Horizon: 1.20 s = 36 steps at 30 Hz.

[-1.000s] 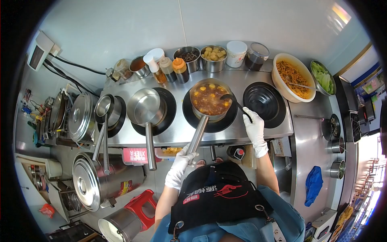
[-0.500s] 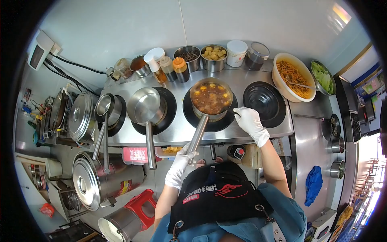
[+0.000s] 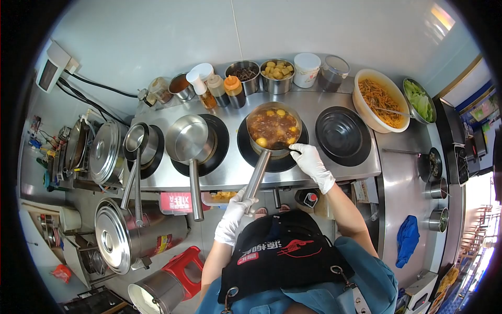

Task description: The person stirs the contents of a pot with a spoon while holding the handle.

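Head view | left gloved hand [image 3: 238, 203]: fingers curled around pan handle [image 3: 258, 177] | right gloved hand [image 3: 311, 161]: fingers pinching black ladle [image 3: 283, 146] at pan's [image 3: 273, 104] near rim | inside: brown broth [image 3: 269, 127], yellow pieces [image 3: 261, 142]

We could make out only a short dark piece of the black ladle [image 3: 283, 146], its bowl sunk in the broth [image 3: 272, 126] and much of its handle covered by the right hand [image 3: 311, 163]. The left hand [image 3: 233, 213] hid part of the saucepan handle [image 3: 258, 176]. The black apron [image 3: 280, 230] concealed most of the sandals [image 3: 284, 208], and the bottom edge cut off the blue shirt [image 3: 379, 285]. We found the contents of the small steel pot [image 3: 438, 220] too small to tell; the distant chairs [image 3: 474, 225] were blurred.
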Available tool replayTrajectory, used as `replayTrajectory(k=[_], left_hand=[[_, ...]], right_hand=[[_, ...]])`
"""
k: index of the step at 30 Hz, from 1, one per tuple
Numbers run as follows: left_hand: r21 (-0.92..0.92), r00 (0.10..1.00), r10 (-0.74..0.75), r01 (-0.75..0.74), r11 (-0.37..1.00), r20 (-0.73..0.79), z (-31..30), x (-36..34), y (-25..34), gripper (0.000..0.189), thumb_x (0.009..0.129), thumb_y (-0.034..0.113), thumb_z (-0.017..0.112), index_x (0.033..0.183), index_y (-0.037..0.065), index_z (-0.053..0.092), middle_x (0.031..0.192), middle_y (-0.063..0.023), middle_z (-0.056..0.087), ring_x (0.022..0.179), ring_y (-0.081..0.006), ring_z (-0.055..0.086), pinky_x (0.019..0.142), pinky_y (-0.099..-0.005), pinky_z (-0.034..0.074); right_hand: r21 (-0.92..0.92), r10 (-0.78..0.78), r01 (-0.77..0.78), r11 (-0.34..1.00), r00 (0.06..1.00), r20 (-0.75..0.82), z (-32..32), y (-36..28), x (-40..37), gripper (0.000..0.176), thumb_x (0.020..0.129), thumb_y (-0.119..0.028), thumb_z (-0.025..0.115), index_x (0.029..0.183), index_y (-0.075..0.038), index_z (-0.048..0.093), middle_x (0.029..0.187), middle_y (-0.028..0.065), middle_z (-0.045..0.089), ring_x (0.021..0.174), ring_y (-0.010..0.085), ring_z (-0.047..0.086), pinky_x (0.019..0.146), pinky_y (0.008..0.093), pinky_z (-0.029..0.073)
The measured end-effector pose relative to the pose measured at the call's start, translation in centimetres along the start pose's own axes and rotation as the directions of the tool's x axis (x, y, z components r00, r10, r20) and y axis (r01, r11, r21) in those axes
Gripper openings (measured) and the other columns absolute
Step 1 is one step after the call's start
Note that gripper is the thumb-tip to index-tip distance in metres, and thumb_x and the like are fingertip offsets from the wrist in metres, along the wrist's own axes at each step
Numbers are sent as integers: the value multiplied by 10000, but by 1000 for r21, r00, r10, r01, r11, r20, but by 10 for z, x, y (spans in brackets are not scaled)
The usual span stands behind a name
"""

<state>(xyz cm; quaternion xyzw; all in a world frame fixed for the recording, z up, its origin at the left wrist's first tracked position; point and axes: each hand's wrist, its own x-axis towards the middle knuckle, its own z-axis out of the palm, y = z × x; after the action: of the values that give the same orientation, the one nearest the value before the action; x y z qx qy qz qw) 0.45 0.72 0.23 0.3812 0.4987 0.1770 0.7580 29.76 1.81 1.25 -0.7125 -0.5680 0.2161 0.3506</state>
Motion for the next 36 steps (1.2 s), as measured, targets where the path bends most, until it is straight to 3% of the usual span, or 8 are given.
replayTrajectory(k=[4,14,24,28,36], left_hand=[[-7,1000,-2,2,1000,-2,-1,1,-2,579,853,70,595,1400,90,403,953,-87,683,579,-99,586,507,-219,485],[56,1000,0,0,998,-12,0,-1,0,602,843,92,600,1408,92,390,962,-78,684,575,-99,573,517,-219,485],[75,1000,17,-15,997,-21,0,0,0,535,851,129,645,1345,58,452,906,-44,678,572,-103,575,496,-238,489],[71,1000,16,-16,997,-10,-2,1,-1,531,852,122,640,1344,59,452,912,-45,675,567,-105,574,494,-236,490],[76,1000,-11,11,997,2,-3,2,0,596,842,100,614,1401,97,404,943,-61,684,588,-93,570,521,-220,485]], right_hand=[[163,36,-19,986,994,-101,31,-2,2,223,810,-118,638,998,-4,678,974,202,660,946,325,642,853,351,499],[-20,-21,17,1000,974,-226,78,-3,35,255,839,-201,603,1046,-65,665,985,169,664,900,328,638,801,394,503],[23,-175,188,982,945,-277,52,-5,32,247,844,-142,611,1062,-34,654,1027,158,664,947,310,640,840,356,503],[136,-148,224,965,895,-421,28,-12,25,237,841,-76,624,1068,-15,651,1014,174,667,948,287,655,838,329,506],[276,5,176,945,834,-551,-14,-4,3,236,850,-25,614,1080,23,644,1066,165,669,989,235,650,889,306,484]])
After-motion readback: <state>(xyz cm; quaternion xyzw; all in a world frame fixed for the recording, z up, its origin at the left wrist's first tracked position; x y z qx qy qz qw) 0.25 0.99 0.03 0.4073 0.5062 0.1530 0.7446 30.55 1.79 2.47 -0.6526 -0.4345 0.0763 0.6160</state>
